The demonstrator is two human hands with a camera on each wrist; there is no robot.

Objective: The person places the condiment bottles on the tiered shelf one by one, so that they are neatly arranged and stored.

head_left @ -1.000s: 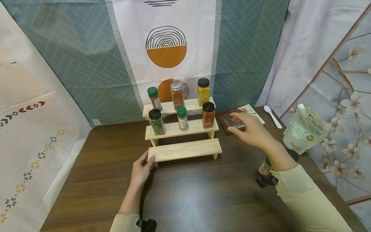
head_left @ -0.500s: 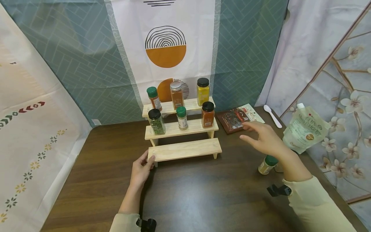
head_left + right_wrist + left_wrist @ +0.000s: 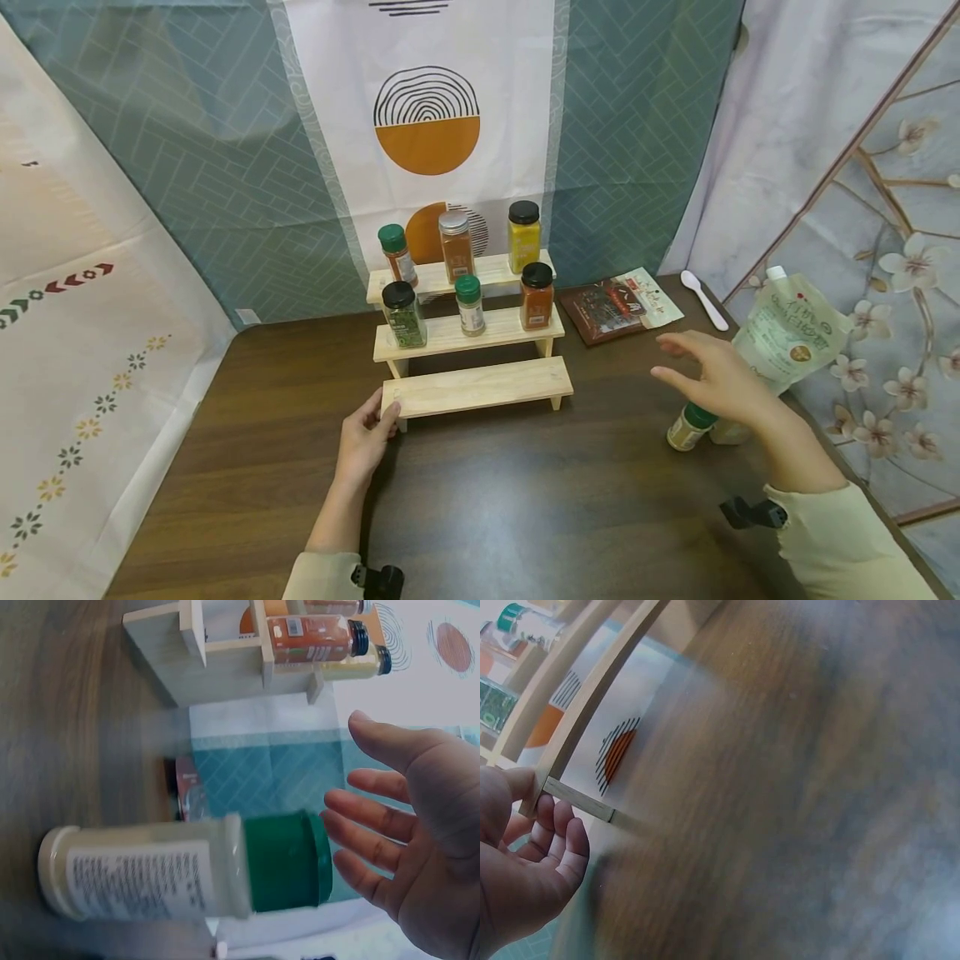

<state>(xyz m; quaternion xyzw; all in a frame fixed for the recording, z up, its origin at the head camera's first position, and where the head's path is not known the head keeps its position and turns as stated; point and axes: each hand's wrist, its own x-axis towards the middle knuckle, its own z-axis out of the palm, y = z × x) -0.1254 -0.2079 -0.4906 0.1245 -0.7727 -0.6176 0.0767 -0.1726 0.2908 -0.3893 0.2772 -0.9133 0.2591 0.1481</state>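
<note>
A three-tier wooden rack (image 3: 480, 387) stands on the table, spice jars on its upper two tiers. My left hand (image 3: 365, 437) pinches the left end of the bottom tier, thumb on top and fingers curled beneath, as the left wrist view (image 3: 532, 859) also shows. Over the table's right side, my right hand (image 3: 720, 379) holds nothing, its fingers loosely bent and the thumb apart. Just below it stands a green-capped spice jar (image 3: 686, 429); in the right wrist view this jar (image 3: 150, 870) is upright near the fingertips. Another jar (image 3: 729, 432) is partly hidden behind the hand.
A brown packet (image 3: 607, 308) lies right of the rack, a white spoon (image 3: 703, 300) beyond it. At the right edge a pale green spouted pouch (image 3: 795, 333) stands. The upper tiers hold a black-capped herb jar (image 3: 405, 315) and a yellow spice jar (image 3: 524, 237), among others.
My right hand has drawn back from above the brown packet, moving right and toward me to the green-capped jar. The left hand keeps its hold on the rack.
</note>
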